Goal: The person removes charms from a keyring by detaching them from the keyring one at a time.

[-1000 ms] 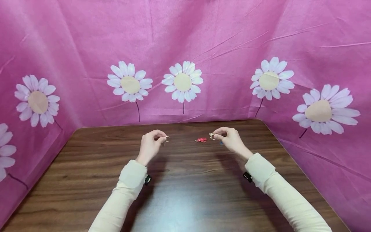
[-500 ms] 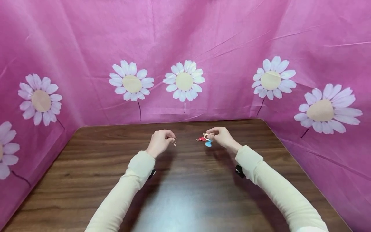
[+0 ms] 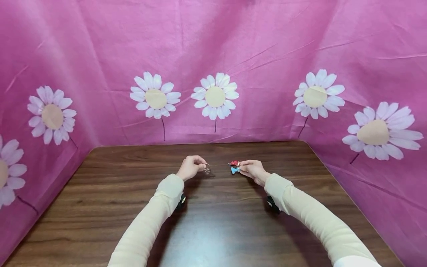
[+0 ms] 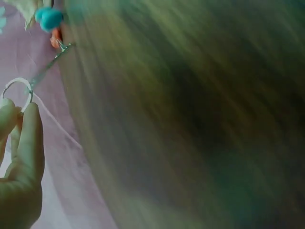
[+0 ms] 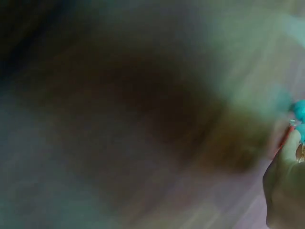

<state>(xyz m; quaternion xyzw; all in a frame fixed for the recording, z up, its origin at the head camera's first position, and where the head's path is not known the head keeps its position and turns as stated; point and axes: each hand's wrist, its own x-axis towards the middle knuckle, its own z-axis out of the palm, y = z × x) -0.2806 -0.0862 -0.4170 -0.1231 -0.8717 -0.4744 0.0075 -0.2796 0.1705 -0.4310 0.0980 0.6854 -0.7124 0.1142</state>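
My left hand pinches a thin metal key ring between thumb and fingers, low over the far middle of the table. A short chain runs from the ring towards the charms in the left wrist view. Across from it, my right hand holds a keychain with a light-blue charm sticking out past the fingertips. A gold-coloured metal part shows at these fingers in the right wrist view. Right at the same fingertips is a small red charm, pointing left.
The dark wood table reaches back to a pink cloth printed with daisies, which encloses it at the back and both sides. Black wrist cameras sit under both cuffs. Blur covers much of both wrist views.
Both hands have moved inward, narrowing the gap between them. My right hand has come left to the red charm, and the blue charm has swung out into view on its left.
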